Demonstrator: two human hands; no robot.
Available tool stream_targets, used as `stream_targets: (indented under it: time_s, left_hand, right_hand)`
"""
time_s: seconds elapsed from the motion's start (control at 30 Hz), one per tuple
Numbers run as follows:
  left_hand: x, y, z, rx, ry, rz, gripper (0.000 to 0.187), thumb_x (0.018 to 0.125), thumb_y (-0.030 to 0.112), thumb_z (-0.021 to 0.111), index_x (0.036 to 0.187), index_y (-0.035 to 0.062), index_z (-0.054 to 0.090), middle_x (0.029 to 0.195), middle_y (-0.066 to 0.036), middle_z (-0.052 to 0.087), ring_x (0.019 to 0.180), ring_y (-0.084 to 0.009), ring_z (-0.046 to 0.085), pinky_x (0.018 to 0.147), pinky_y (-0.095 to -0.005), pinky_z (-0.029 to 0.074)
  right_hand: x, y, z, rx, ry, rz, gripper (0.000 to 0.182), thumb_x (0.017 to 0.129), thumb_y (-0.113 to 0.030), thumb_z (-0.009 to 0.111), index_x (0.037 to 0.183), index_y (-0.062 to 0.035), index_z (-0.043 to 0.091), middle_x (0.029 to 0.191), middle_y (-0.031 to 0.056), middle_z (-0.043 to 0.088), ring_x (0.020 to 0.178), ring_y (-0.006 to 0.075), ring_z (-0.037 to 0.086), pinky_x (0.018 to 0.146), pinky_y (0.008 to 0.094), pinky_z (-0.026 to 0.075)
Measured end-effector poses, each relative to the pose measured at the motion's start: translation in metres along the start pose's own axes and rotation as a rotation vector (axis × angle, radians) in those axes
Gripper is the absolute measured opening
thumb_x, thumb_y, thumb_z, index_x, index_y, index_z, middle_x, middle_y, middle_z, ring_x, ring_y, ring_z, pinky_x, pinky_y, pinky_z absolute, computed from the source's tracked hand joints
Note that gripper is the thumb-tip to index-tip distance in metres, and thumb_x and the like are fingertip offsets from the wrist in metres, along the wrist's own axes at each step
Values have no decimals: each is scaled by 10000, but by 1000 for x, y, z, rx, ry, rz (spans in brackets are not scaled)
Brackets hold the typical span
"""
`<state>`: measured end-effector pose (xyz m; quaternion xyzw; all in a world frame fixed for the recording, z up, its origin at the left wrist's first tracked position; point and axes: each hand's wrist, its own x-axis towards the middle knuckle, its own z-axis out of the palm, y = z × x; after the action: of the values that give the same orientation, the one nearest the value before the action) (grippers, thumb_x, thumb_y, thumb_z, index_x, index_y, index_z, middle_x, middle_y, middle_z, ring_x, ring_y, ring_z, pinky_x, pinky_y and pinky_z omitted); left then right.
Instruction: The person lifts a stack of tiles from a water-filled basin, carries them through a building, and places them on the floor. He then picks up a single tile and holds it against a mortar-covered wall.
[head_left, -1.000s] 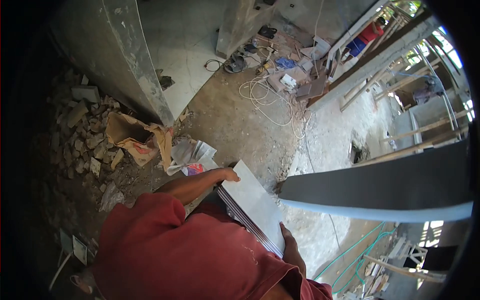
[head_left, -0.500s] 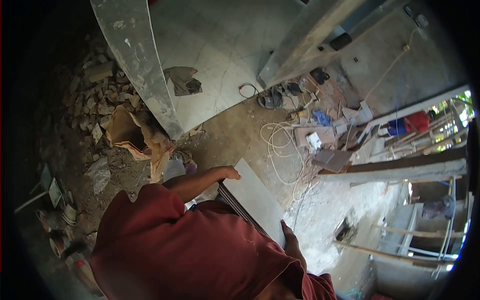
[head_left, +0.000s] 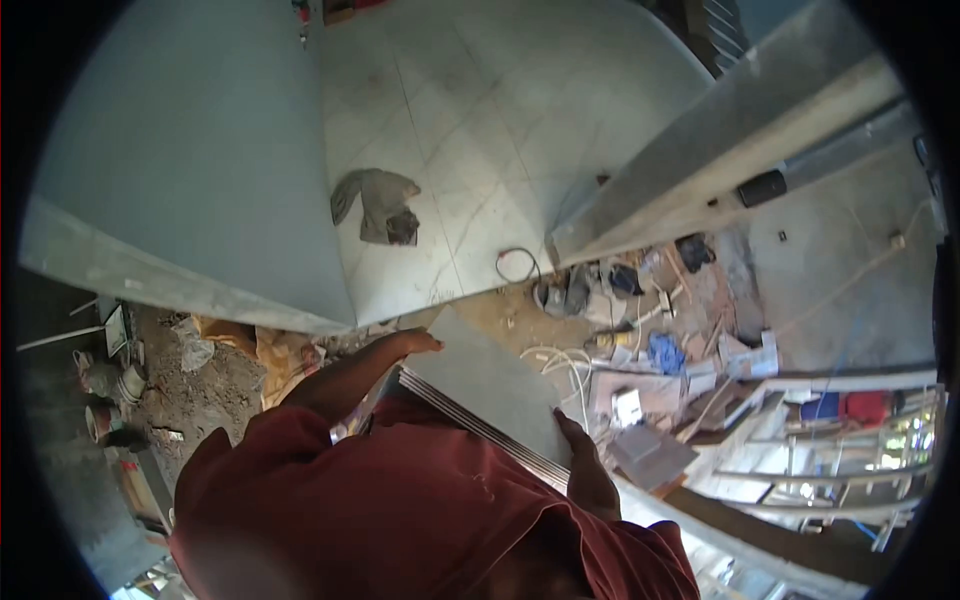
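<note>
A stack of large, pale grey floor tiles (head_left: 495, 375) rests against the front of my red shirt, several layers showing along its near edge. My left hand (head_left: 415, 343) grips the stack at its left side, thumb on the top face and the other fingers hidden. On the opposite side my right hand (head_left: 588, 465) holds the edge, partly out of sight beneath the tiles. Beyond the stack lies a doorway with a glossy tiled floor (head_left: 470, 150), on which a grey-green cloth (head_left: 378, 205) is crumpled.
A wall end (head_left: 200, 290) borders the doorway on the left, a concrete pillar (head_left: 700, 150) on the right. Coiled white cable (head_left: 570, 370), a blue bag (head_left: 664, 352) and rubble lie right of the stack. A torn paper sack (head_left: 285, 360) is at the left.
My view has shifted toward the doorway, which now appears nearer. Both hands keep holding the tile stack. The torn sack has slipped mostly behind the wall end.
</note>
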<state>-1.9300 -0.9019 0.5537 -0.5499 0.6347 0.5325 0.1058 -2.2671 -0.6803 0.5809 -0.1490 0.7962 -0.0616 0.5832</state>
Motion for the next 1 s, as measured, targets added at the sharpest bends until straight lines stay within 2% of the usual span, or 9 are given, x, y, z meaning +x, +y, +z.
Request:
stream_targets:
  time_s: [0.2, 0.3, 0.37, 0.47, 0.53, 0.77, 0.87, 0.93, 1.0]
  left_hand:
    - [98, 19, -107, -131, 48, 78, 499, 704, 401, 567, 952, -32, 565, 895, -165, 580, 828, -234, 550, 727, -336, 417]
    - [156, 10, -160, -513, -208, -70, 505, 702, 413, 566, 957, -23, 568, 904, -157, 579, 838, -220, 545, 741, -326, 416]
    - [160, 64, -227, -252, 97, 30, 497, 727, 400, 557, 978, -30, 553, 903, -148, 582, 782, -229, 560, 718, -335, 426]
    - [182, 109, -312, -561, -35, -155, 490, 726, 377, 566, 965, -51, 545, 875, -164, 583, 767, -237, 567, 697, -330, 431]
    - [201, 136, -362, -481, 33, -144, 502, 724, 379, 568, 964, -61, 538, 858, -167, 584, 762, -240, 568, 687, -331, 434]
    - [354, 203, -504, -327, 211, -100, 578, 717, 433, 558, 982, -78, 507, 841, -167, 581, 773, -255, 567, 684, -343, 444]
    - [404, 256, -562, -640, 30, -177, 637, 713, 485, 531, 1014, -75, 492, 871, -180, 575, 809, -265, 562, 703, -360, 442]
    - [445, 293, -592, -55, 296, -157, 705, 699, 530, 516, 1070, -66, 455, 899, -171, 573, 828, -274, 563, 719, -372, 435]
    - [496, 319, -628, -24, 337, -181, 678, 701, 512, 529, 1058, -60, 463, 917, -168, 570, 800, -265, 568, 708, -358, 438]
  right_hand:
    - [102, -171, -62, -266, 0, -249, 683, 778, -542, 363, 1189, 3, 378, 1140, 166, 457, 1048, 253, 436, 880, 335, 315]
    - [148, -255, -94, -265, -211, 16, 707, 771, -546, 377, 1206, 10, 349, 1166, 178, 432, 1109, 264, 377, 911, 332, 283]
    - [185, -330, -105, -385, -65, -280, 722, 758, -568, 379, 1190, 11, 376, 1148, 194, 445, 1086, 283, 396, 912, 344, 278]
    - [194, -442, -130, -337, -113, -148, 687, 750, -564, 426, 1153, -8, 433, 1115, 173, 477, 1049, 262, 434, 893, 350, 303]
    - [211, -501, -146, -131, -208, -90, 700, 746, -584, 408, 1141, -8, 447, 1107, 177, 483, 1018, 261, 457, 873, 358, 320]
    - [270, -726, -215, -401, -105, -276, 720, 747, -596, 376, 1065, 40, 489, 1010, 160, 540, 901, 265, 525, 800, 348, 374]
    - [315, -821, -255, -7, -369, 43, 682, 760, -558, 393, 1084, 36, 471, 997, 149, 547, 867, 272, 539, 808, 376, 381]
    - [337, -900, -296, -212, -220, -219, 675, 756, -554, 407, 1099, 24, 463, 999, 159, 545, 883, 279, 535, 817, 380, 378]
    - [372, -957, -330, -420, -234, -177, 703, 730, -577, 431, 1118, 8, 461, 1093, 174, 495, 1002, 269, 480, 866, 363, 339]
